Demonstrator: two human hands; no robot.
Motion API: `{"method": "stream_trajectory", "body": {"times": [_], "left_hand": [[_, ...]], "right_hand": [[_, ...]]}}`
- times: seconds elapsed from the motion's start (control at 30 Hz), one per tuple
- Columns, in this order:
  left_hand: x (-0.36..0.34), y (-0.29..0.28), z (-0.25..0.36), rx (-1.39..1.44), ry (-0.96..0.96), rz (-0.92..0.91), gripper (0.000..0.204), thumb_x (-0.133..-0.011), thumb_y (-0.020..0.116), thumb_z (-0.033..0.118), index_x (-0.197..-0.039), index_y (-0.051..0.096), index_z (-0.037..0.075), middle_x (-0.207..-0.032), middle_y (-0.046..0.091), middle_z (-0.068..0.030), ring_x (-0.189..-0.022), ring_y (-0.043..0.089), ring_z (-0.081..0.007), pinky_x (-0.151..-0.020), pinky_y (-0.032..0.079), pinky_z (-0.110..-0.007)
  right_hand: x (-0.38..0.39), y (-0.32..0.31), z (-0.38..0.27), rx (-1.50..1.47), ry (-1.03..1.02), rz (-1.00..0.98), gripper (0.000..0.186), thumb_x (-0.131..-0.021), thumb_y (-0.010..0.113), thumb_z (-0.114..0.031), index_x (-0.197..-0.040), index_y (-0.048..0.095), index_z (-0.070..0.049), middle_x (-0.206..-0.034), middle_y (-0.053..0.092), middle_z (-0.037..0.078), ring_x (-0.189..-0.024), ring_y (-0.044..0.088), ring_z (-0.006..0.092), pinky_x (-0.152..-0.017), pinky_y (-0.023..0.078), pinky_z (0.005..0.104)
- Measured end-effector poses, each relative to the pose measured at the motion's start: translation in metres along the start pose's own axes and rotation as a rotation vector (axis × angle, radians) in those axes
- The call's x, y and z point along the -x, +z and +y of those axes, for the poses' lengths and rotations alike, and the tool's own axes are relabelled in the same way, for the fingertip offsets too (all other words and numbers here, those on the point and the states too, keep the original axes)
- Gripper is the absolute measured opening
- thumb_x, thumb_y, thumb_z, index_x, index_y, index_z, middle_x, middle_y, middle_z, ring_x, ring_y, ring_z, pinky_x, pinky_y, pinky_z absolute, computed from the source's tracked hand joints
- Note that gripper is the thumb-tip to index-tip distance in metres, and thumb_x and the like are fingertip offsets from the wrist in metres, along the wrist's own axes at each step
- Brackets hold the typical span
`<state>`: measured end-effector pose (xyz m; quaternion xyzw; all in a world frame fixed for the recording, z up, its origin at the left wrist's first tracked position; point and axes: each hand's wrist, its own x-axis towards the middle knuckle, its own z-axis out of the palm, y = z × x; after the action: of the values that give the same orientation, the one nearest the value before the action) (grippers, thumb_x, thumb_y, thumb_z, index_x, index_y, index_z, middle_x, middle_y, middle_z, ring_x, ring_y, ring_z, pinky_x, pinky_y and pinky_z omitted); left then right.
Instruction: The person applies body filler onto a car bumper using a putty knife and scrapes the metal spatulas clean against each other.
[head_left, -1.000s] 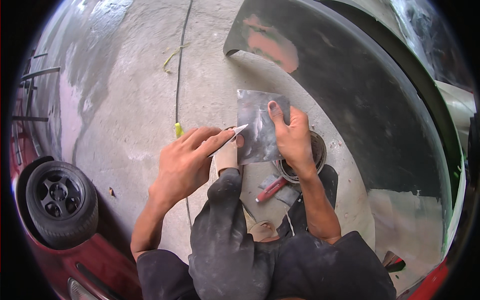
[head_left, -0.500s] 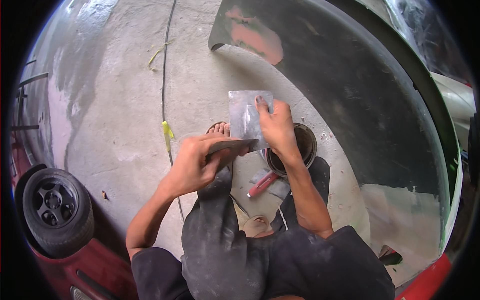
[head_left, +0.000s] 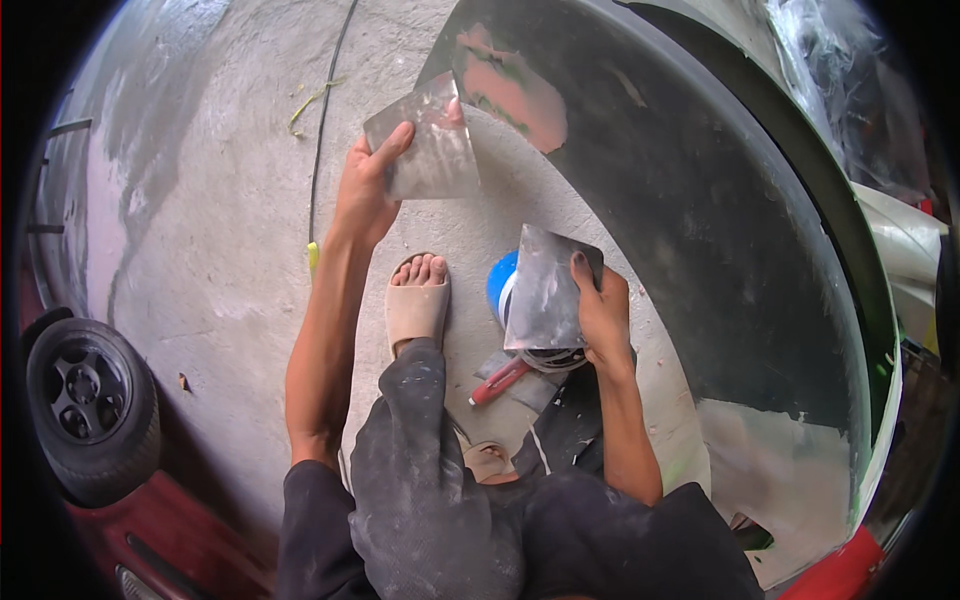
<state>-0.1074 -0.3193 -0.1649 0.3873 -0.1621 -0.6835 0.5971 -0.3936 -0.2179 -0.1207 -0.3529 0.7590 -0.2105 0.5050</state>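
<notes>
My left hand [head_left: 368, 190] is raised, its thumb and fingers clamped on a flat grey metal filler spreader [head_left: 425, 155]. A small pinkish patch shows near that sheet's upper right corner. Lower and to the right, my right hand [head_left: 605, 315] grips a second metal spreader sheet [head_left: 545, 295], thumb on its face. Pale smears mark both sheets, and they are apart. Behind the right-hand sheet is a round can with a blue side [head_left: 502, 280], mostly hidden. A dark car body panel [head_left: 700, 190] with a pink filler patch [head_left: 515, 95] curves along the right.
A red-handled tool [head_left: 498, 382] lies on grey sheets by the can. My sandalled foot [head_left: 417, 300] rests on the concrete floor. A black cable [head_left: 325, 130] runs along the floor. At lower left, a wheel [head_left: 90, 400] sits on a red car part [head_left: 180, 540].
The sheets, touching before, have separated. My left hand moved up and away with its sheet, turning it face-up; my right hand lowered its sheet over the can. The blue can side came into view.
</notes>
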Motion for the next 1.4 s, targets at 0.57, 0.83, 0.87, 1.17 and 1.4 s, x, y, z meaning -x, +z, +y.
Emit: {"method": "stream_trajectory", "body": {"times": [0.57, 0.83, 0.87, 1.17, 1.4], "left_hand": [[-0.019, 0.017, -0.031, -0.294, 0.261, 0.238, 0.027, -0.094, 0.070, 0.019, -0.109, 0.066, -0.004, -0.102, 0.071, -0.0076, -0.090, 0.065, -0.0119, -0.082, 0.050, -0.027], [-0.003, 0.043, -0.016, -0.528, 0.279, 0.283, 0.022, -0.097, 0.066, 0.016, -0.105, 0.069, -0.003, -0.095, 0.072, -0.0049, -0.082, 0.062, -0.0096, -0.076, 0.049, -0.027], [-0.002, 0.047, -0.015, -0.604, 0.316, 0.265, 0.021, -0.097, 0.064, 0.015, -0.105, 0.070, -0.003, -0.093, 0.072, -0.0041, -0.081, 0.061, -0.0093, -0.075, 0.049, -0.027], [0.002, 0.066, -0.016, -0.784, 0.475, 0.234, 0.018, -0.097, 0.059, 0.008, -0.107, 0.070, -0.003, -0.090, 0.069, -0.0063, -0.080, 0.060, -0.0104, -0.074, 0.048, -0.027], [0.006, 0.076, -0.013, -0.844, 0.439, 0.248, 0.015, -0.096, 0.058, 0.005, -0.104, 0.067, -0.004, -0.090, 0.067, -0.0077, -0.081, 0.060, -0.0115, -0.075, 0.047, -0.027]], "right_hand": [[0.016, -0.030, 0.039, -0.147, -0.075, 0.185, 0.038, -0.100, 0.060, -0.034, -0.110, 0.066, 0.003, -0.103, 0.067, 0.003, -0.094, 0.057, 0.0096, -0.087, 0.043, 0.0266], [0.017, -0.031, 0.046, -0.127, -0.113, 0.173, 0.039, -0.100, 0.060, -0.035, -0.112, 0.066, 0.002, -0.102, 0.067, 0.003, -0.093, 0.057, 0.0092, -0.086, 0.044, 0.0259], [0.017, -0.031, 0.047, -0.127, -0.123, 0.162, 0.038, -0.100, 0.060, -0.034, -0.111, 0.066, 0.002, -0.102, 0.067, 0.003, -0.092, 0.058, 0.0094, -0.085, 0.045, 0.0261], [0.024, -0.034, 0.042, -0.240, 0.007, 0.085, 0.035, -0.096, 0.066, -0.018, -0.125, 0.065, 0.001, -0.129, 0.063, 0.012, -0.115, 0.056, 0.0212, -0.103, 0.038, 0.0331], [0.026, -0.032, 0.049, -0.098, -0.138, 0.148, 0.038, -0.100, 0.060, -0.034, -0.110, 0.067, 0.002, -0.098, 0.067, 0.002, -0.088, 0.059, 0.0099, -0.082, 0.046, 0.0270]]}}
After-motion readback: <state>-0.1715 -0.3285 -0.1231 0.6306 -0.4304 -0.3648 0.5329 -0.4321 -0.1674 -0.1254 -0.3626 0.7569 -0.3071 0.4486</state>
